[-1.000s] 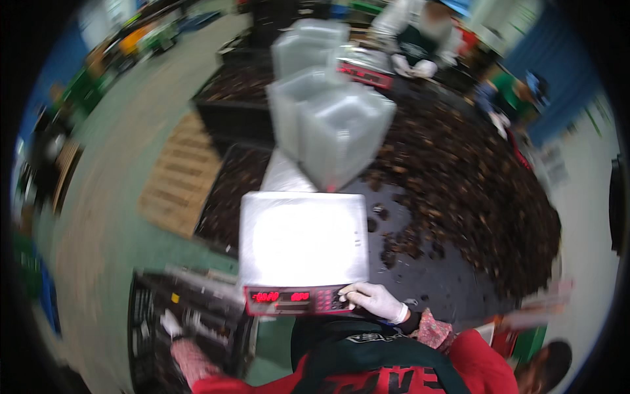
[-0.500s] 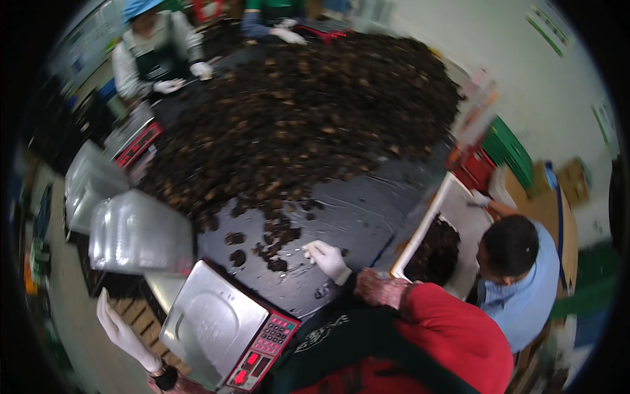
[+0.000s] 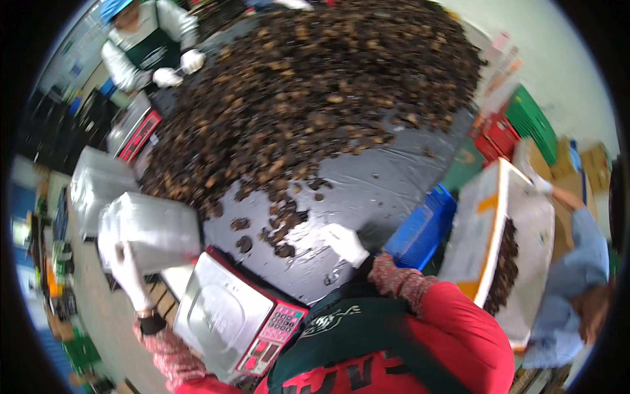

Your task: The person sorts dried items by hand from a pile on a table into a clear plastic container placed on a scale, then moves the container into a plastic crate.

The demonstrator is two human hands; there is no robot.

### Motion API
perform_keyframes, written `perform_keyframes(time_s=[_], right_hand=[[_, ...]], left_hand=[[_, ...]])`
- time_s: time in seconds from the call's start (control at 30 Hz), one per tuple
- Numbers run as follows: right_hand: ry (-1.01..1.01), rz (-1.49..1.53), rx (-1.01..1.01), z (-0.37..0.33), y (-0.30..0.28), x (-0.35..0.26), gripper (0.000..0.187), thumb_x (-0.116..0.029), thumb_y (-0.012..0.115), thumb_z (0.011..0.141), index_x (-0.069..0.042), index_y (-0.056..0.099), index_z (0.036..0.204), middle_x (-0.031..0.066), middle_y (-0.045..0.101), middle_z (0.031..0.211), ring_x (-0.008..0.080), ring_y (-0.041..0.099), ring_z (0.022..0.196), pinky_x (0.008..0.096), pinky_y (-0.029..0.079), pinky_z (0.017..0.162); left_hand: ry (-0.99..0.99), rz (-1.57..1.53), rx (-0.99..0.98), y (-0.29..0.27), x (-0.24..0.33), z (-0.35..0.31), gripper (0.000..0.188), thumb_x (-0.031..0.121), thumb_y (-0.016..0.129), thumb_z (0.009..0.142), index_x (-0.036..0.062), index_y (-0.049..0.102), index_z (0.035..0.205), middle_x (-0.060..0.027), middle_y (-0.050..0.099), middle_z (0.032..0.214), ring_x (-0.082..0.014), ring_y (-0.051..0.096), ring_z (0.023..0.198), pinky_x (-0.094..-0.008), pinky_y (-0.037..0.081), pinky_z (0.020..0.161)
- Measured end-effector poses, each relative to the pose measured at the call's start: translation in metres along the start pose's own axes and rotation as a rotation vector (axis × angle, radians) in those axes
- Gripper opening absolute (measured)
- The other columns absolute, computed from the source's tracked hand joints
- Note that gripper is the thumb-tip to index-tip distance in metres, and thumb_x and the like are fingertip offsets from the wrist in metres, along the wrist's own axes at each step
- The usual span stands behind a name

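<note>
My left hand (image 3: 129, 272), in a white glove, is raised against the near left corner of a stack of clear plastic trays (image 3: 157, 226). Its fingers stretch upward along the plastic; whether they grip a tray is hard to make out. Over the dark sheeted table, my right hand (image 3: 344, 243), also gloved, is open with its fingers extended to the left and nothing visible in it. Just left of it lies a small cluster of dark brown mushroom-like pieces (image 3: 283, 223). Between my arms stands a red scale (image 3: 223, 308) with a bare steel plate.
A large heap of the brown pieces (image 3: 315, 98) covers the far table. Beyond it, a co-worker (image 3: 151, 49) stands by another scale (image 3: 139, 134). To the right are a blue basket (image 3: 420, 230) and a white foam box (image 3: 479, 230), tipped by a person in light blue (image 3: 571, 282).
My left hand has moved up to the tray stack. My right hand has shifted slightly right and up. The person at right has tilted the white box, and a blue basket now shows.
</note>
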State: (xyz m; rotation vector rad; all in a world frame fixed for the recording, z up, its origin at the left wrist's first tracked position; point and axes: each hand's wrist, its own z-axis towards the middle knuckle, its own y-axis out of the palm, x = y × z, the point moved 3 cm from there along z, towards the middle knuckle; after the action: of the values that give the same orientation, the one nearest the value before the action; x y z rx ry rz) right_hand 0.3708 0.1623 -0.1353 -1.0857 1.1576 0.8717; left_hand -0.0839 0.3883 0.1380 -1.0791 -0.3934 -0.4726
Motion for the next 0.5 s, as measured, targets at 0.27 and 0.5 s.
perform_keyframes(time_s=[0.27,0.5], right_hand=[[-0.078,-0.096,-0.191,0.019,0.0,-0.029,0.018,-0.01,0.053,0.098,0.0,0.066,0.107,0.006,0.067,0.086,0.0102,0.063,0.073,0.0243,0.051,0.067],[0.329,0.173,-0.278,0.03,-0.018,-0.035,0.02,-0.007,0.051,0.095,0.0,0.067,0.106,0.0064,0.067,0.085,0.0101,0.061,0.069,0.024,0.049,0.065]], left_hand=[[-0.174,-0.314,0.274,-0.061,-0.001,-0.005,0.016,0.017,0.055,0.098,0.003,0.06,0.092,-0.0013,0.055,0.078,-0.0089,0.05,0.071,-0.0245,0.042,0.067],[0.082,0.285,0.655,-0.112,0.091,-0.169,0.009,0.008,0.051,0.099,0.0003,0.055,0.097,-0.0074,0.054,0.09,-0.0185,0.052,0.082,-0.033,0.045,0.079]])
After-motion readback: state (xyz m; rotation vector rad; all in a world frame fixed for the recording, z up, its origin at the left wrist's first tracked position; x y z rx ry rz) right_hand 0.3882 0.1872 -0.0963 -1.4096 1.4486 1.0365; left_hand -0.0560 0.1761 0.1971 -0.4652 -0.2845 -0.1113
